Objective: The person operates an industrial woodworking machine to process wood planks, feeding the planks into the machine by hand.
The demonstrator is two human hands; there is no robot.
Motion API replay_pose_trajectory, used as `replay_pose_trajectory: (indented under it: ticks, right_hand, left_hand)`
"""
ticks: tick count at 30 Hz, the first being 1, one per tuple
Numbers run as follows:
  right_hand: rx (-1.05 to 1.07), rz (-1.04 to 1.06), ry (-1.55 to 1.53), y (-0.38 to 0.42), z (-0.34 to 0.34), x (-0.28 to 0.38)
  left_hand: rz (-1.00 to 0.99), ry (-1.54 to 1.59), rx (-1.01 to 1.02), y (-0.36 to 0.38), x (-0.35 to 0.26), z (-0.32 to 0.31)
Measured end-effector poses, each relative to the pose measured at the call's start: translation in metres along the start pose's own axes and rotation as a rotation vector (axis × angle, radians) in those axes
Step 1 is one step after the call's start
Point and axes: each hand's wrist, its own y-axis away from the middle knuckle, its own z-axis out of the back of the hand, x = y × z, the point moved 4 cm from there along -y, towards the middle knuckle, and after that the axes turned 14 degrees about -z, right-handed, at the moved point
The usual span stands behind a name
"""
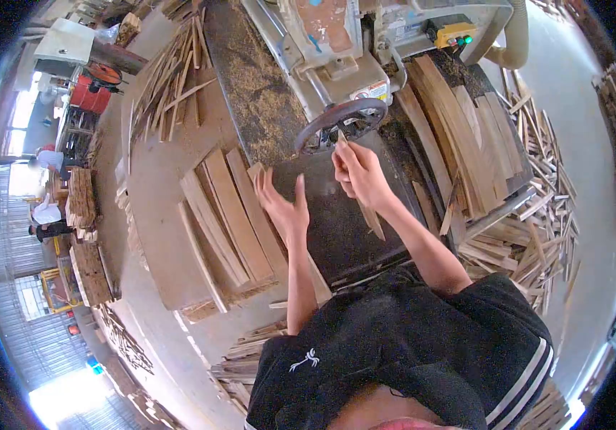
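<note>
My right hand point(358, 172) is closed round a thin wooden strip point(372, 221), just in front of the machine's handwheel point(342, 122). The strip's tip pokes out above the fist, and its other end shows below the wrist over the dark machine table point(333, 236). To the left, my left hand point(284, 208) is open, thumb spread from the fingers. Its fingertips overlap the end of a plank along the table's left edge. Beside that hand lie several long planks point(233, 215) on a brown board surface.
Sawdust point(258, 86) covers the machine bed. Curved boards point(458, 136) are stacked right of the handwheel, with a heap of offcuts point(537, 236) beyond. Loose strips point(179, 86) lie at upper left. A control box point(455, 36) has green buttons. People point(48, 208) are at far left.
</note>
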Motion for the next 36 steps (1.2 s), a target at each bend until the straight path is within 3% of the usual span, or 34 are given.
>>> replay_pose_trajectory:
  ticks: [2,3,5,8,11,23,26,31,33,34,36]
  right_hand:
    - [0.033,-0.020,-0.006,-0.007,0.001,0.010]
    - [0.065,-0.041,-0.017,-0.007,-0.001,0.013]
    - [0.096,-0.038,-0.030,-0.004,-0.002,0.019]
    - [0.168,-0.153,-0.022,-0.001,-0.004,0.020]
    - [0.204,-0.172,-0.096,0.000,-0.005,0.023]
    - [0.379,-0.265,-0.327,0.000,-0.012,0.032]
    - [0.271,-0.219,-0.284,0.005,-0.016,0.033]
    - [0.117,-0.256,-0.181,0.003,-0.020,0.029]
    - [0.067,-0.246,-0.091,-0.002,-0.021,0.031]
    - [0.192,-0.270,-0.060,-0.014,-0.030,0.016]
    - [0.076,-0.208,0.068,-0.053,-0.032,-0.039]
  left_hand:
    - [0.039,0.323,-0.036,-0.035,-0.006,-0.021]
    - [0.039,0.323,-0.040,-0.050,-0.010,-0.024]
    - [-0.158,0.368,0.085,-0.076,-0.024,-0.031]
    - [-0.032,0.567,0.009,-0.076,-0.018,-0.054]
    - [0.120,0.593,0.090,-0.062,-0.003,-0.066]
    - [-0.073,0.576,-0.037,-0.073,-0.011,-0.072]
    - [0.124,0.612,-0.244,-0.053,-0.003,-0.100]
    - [0.012,0.431,-0.302,-0.047,0.010,-0.107]
    - [0.156,0.475,-0.287,-0.016,0.040,-0.128]
    - [0.295,0.571,-0.282,0.013,0.069,-0.154]
    - [0.540,0.705,-0.279,0.072,0.103,-0.196]
